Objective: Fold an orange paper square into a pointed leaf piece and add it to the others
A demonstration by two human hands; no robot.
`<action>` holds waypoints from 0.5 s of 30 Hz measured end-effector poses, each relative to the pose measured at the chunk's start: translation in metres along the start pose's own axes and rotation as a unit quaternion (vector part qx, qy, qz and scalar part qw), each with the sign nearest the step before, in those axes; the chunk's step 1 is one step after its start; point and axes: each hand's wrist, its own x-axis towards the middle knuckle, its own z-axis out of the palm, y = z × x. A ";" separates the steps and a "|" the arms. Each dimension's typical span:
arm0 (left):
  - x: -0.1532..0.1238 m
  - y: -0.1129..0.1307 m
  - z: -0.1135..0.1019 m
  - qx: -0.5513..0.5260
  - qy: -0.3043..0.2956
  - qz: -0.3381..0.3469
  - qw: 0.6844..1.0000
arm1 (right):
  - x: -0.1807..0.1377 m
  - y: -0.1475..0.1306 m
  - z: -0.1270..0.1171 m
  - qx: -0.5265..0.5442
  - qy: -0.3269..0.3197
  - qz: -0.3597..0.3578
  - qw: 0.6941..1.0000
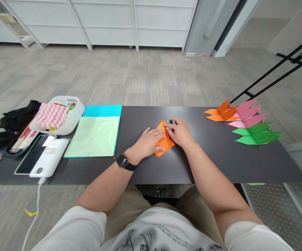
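Observation:
A folded piece of orange origami paper (168, 142), shaped like a pointed diamond, lies on the dark table in front of me. My left hand (151, 141) rests flat across its left side, fingers stretched out and holding it down. At the upper right edge of the paper, my right hand (181, 132) has its thumb and index finger close together on the fold, the other fingers curled. The parts of the paper beneath my fingers are hidden.
Folded paper cranes in orange (221, 112), pink (247, 115) and green (257, 134) stand at right. Left are pale green sheets (95, 136) over blue ones (102, 111), a white basket (74, 120), a phone (34, 157) and a cabled white power bank (50, 157).

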 end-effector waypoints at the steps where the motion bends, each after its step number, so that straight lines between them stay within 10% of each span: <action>1: 0.000 0.000 0.000 -0.003 -0.002 0.003 1.000 | 0.000 0.001 0.000 0.004 0.000 0.001 1.000; 15: -0.001 -0.003 0.003 -0.016 0.001 0.009 1.000 | 0.005 0.001 0.007 -0.022 0.006 0.021 1.000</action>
